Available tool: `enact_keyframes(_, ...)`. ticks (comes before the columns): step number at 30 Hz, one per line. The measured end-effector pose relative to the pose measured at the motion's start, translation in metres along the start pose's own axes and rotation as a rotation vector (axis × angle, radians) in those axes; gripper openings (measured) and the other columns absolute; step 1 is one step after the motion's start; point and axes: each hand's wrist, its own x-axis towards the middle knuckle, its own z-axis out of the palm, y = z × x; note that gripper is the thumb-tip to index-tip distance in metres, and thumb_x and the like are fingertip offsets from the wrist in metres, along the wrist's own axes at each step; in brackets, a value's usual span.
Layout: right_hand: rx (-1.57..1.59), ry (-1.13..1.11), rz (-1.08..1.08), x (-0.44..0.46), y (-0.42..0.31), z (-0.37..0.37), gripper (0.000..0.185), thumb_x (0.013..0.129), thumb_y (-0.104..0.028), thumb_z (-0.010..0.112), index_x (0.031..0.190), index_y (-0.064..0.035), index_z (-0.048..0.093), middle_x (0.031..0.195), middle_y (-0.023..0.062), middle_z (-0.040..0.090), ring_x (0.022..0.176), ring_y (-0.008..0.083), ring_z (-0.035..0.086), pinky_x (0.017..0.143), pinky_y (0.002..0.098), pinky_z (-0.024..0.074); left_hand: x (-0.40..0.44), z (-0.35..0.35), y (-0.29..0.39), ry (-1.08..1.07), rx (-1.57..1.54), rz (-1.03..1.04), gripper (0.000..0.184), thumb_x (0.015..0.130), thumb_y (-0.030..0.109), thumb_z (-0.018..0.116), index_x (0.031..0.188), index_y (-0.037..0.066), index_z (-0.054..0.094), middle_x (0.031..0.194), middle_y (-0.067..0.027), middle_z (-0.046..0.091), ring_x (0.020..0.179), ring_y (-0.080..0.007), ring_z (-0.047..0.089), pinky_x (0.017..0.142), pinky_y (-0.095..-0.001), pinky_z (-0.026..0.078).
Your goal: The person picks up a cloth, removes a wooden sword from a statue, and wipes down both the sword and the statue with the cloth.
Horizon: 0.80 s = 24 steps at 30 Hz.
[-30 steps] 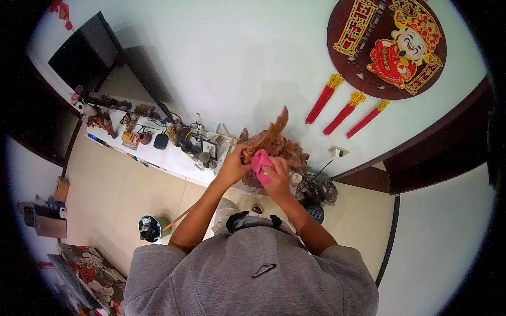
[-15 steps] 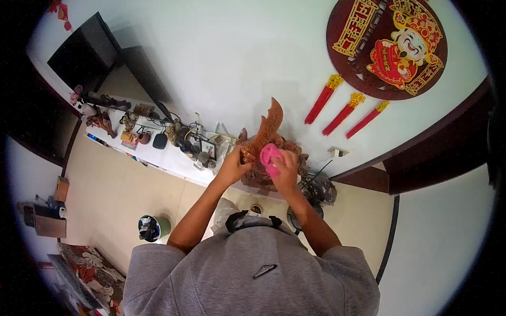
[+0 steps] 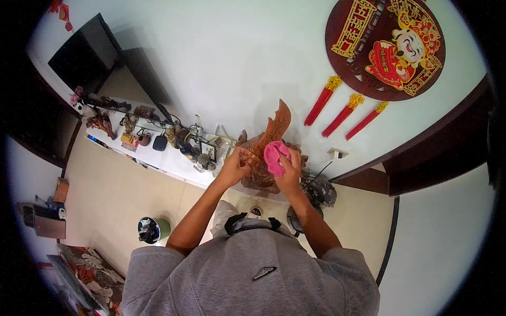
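closest to you is your grey shirt (image 3: 253,282), with both bare forearms reaching forward from its sleeves. your left hand (image 3: 234,167) has its fingers curled around the lower end of the carved wooden sword (image 3: 278,124), and your right hand (image 3: 290,173) is bunched on the pink cloth (image 3: 275,157), pinching it between thumb and fingers against the sword just above your left-hand grip. the sword slants up and to the right, its curved tip pointing at the wall. half a second ago that tip stood further left; a second ago the blade looked narrower, turned more edge-on to you. the cloth has shifted to the right over that second and now looks more spread out, where it was a tight wad. your left hand has hardly moved.

under the sword and between your hands sits the carved wooden base (image 3: 261,182), partly covered by them. off to your left, the green bin (image 3: 165,228) stands on the floor with dark stuff inside. further on, the white cabinet (image 3: 176,175) carries small ornaments and the television (image 3: 84,52). on the wall beyond hangs the round plaque (image 3: 362,79) with three red tassels (image 3: 322,104).
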Motion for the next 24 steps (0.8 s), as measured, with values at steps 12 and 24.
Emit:
enact_keyframes(12, 0.006, -0.028, -0.053, -0.005, -0.012, -0.001, 0.033, 0.069, -0.007, 0.076, 0.101, -0.0041, 0.066, 0.120, 0.0186, 0.056, 0.109, 0.0388, 0.053, 0.092, 0.0490, 0.0449, -0.014, -0.003, 0.034, -0.001, 0.187, 0.035, 0.025, 0.093, 0.010, 0.063, 0.114, -0.003, 0.056, 0.090, -0.0148, 0.069, 0.079, -0.0220, 0.067, 0.072, -0.0345, 0.052)
enact_keyframes(24, 0.057, -0.074, -0.139, -0.018, -0.015, 0.006, 0.035, 0.067, -0.004, 0.076, 0.102, -0.0076, 0.071, 0.121, 0.0163, 0.056, 0.109, 0.0386, 0.053, 0.093, 0.0470, 0.0461, -0.009, 0.002, 0.010, 0.109, 0.075, 0.177, 0.010, 0.095, 0.006, 0.056, 0.102, -0.001, 0.054, 0.083, -0.0131, 0.066, 0.074, -0.0224, 0.065, 0.067, -0.0332, 0.050)
